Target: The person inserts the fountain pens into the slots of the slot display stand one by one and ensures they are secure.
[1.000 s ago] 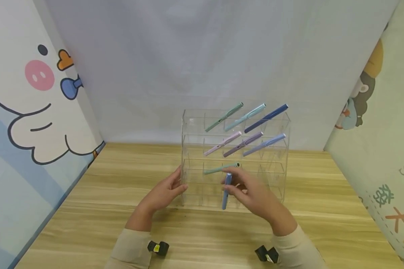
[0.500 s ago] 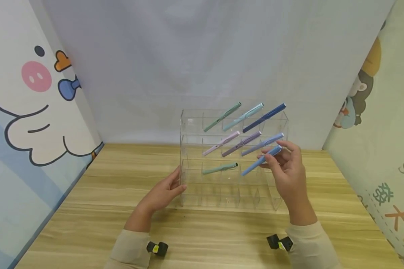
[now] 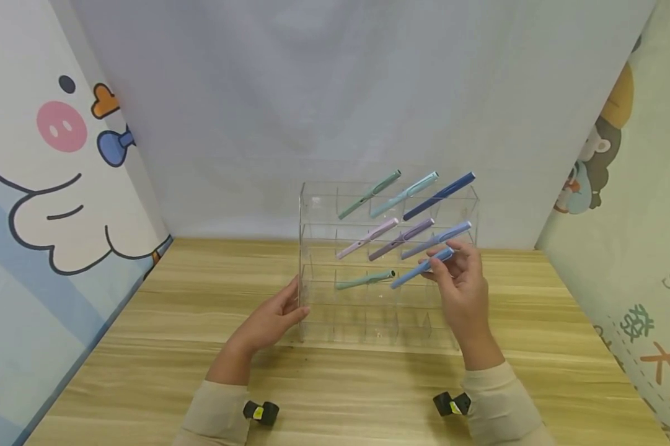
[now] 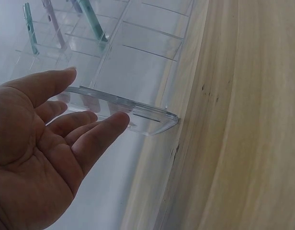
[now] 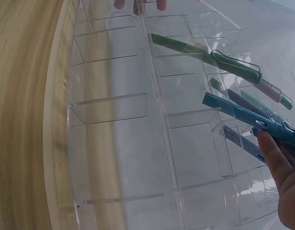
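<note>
A clear acrylic pen rack (image 3: 318, 313) stands upright on the wooden table, with several tiers of compartments. My left hand (image 3: 270, 319) touches its left side; in the left wrist view the fingertips (image 4: 121, 120) meet the outer side panel, fingers loosely extended. My right hand (image 3: 463, 288) pinches a blue pen (image 3: 418, 271) between thumb and fingers, slanted with its lower end at the third tier. To its left in that tier lies a pale green pen (image 3: 362, 280). The right wrist view shows the blue pen (image 5: 238, 113) beside the green pen (image 5: 209, 56).
The top tier holds a dark green pen (image 3: 370, 193), a light blue pen (image 3: 404, 194) and a navy pen (image 3: 439, 196). Below them lean a pink pen (image 3: 368, 238), a purple pen (image 3: 401, 239) and a lavender-blue pen (image 3: 437, 239). A pale curtain (image 3: 312, 111) hangs behind.
My right hand has carried the blue pen from low in front of the rack up and right, tilting it, then slightly left at the third tier. The left hand has stayed at the rack's side.
</note>
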The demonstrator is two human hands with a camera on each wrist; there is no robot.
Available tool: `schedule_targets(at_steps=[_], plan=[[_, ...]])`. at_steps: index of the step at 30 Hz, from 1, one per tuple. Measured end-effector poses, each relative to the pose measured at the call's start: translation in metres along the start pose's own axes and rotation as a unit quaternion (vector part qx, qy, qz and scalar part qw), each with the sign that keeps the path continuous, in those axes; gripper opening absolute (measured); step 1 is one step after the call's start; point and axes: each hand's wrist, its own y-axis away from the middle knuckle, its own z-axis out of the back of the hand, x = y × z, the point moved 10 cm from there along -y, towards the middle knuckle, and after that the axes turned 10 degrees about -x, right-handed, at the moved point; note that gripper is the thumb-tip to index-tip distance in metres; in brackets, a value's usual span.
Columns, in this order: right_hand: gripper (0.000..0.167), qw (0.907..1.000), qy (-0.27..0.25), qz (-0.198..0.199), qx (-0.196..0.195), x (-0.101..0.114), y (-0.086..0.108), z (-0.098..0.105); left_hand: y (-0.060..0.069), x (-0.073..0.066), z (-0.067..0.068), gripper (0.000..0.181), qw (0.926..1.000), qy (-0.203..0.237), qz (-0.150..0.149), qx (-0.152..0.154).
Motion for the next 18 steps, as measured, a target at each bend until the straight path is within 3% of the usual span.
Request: schedule_targets(at_steps=[18], plan=[[0.028,0.9954,0.022,-0.085,0.038,-0.030,0.006,-0.009,0.002,0.000,0.001,0.078,0.9999,-0.006,0.009,-0.002]])
